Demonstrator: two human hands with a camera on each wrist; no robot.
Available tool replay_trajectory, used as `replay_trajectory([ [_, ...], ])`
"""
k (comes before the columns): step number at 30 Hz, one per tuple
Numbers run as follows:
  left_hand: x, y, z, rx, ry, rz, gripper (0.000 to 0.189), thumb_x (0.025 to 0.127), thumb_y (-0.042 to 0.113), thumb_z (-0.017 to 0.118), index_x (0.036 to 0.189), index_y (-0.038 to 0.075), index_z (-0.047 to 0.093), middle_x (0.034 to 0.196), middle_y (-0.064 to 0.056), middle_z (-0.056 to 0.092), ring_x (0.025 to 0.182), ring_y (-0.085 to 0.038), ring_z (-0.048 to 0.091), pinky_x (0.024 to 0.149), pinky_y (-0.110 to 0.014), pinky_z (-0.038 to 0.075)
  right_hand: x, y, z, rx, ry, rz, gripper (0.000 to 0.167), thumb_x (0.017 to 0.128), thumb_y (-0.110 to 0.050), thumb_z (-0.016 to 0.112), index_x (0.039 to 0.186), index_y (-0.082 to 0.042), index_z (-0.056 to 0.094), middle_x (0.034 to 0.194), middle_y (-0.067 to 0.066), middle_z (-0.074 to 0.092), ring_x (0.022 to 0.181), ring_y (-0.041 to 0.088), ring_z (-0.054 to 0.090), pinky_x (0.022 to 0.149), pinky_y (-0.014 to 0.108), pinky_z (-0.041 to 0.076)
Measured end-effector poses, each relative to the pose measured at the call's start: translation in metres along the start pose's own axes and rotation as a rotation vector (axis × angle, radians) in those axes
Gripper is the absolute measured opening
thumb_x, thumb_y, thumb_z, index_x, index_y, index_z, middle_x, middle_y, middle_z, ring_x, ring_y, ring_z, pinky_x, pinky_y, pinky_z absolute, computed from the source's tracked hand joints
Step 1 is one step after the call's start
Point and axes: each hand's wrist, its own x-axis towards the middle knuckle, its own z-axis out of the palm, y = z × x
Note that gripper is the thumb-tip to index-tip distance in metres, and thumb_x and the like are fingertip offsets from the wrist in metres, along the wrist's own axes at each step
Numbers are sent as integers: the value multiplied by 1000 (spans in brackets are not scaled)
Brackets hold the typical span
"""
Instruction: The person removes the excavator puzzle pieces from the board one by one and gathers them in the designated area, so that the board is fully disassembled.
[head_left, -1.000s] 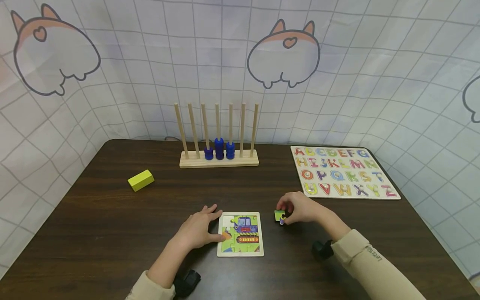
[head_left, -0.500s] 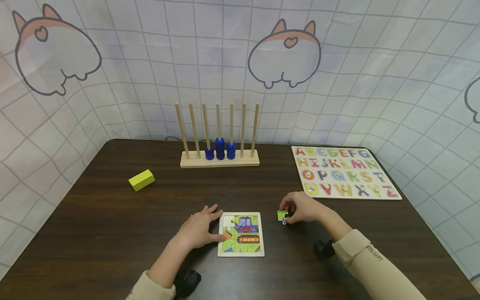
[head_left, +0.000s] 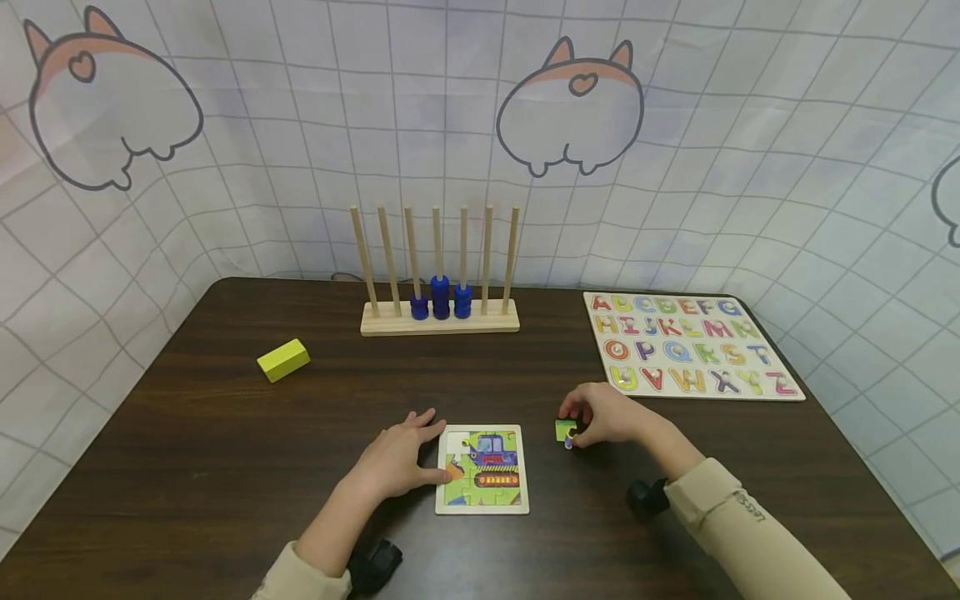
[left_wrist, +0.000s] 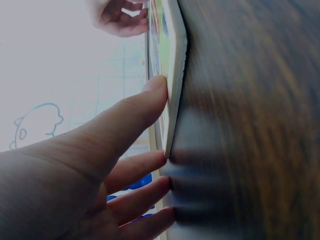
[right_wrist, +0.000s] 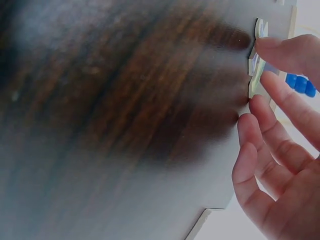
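Note:
A small square jigsaw board [head_left: 491, 460] with a digger picture and a pale wooden rim lies flat on the dark table. Its upper left corner shows a pale gap. My left hand [head_left: 393, 460] steadies the board's left side. In the left wrist view the thumb [left_wrist: 157, 87] lies on the board's face, the forefinger touches its corner, and other fingers rest on the table. To the right, my right hand [head_left: 609, 415] pinches a green jigsaw piece [head_left: 564, 430] between thumb and forefinger. That piece [right_wrist: 255, 85] lies at the tabletop in the right wrist view, partly covered by the fingers.
At the back stands a wooden peg rack [head_left: 438, 327] with blue beads on its middle pegs. An alphabet board [head_left: 697, 343] lies at the back right. A yellow block [head_left: 283, 360] is at the left. A patterned cloth [head_left: 435, 125] hangs behind the table.
My right hand has shifted slightly to the right with the jigsaw piece, then stays nearly still. The left hand and the board keep their place.

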Motion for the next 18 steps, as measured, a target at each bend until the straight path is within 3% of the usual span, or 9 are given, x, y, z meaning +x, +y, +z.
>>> replay_trajectory([
  [8,0,0,0,-2,-2,3,74,71,41,77,132,8,51,142,-12,37,131,-36,30,97,-62,27,-1,-3,0,31,-4,14,28,68,-10,77,93,-4,66,84,2,61,74,18,55,65,25,46],
  [18,1,0,0,6,-2,11,74,71,42,76,132,8,51,141,-13,38,130,-37,30,96,-62,28,2,-5,0,66,50,-47,28,70,-11,76,96,-3,66,82,2,61,75,17,56,68,28,48],
])
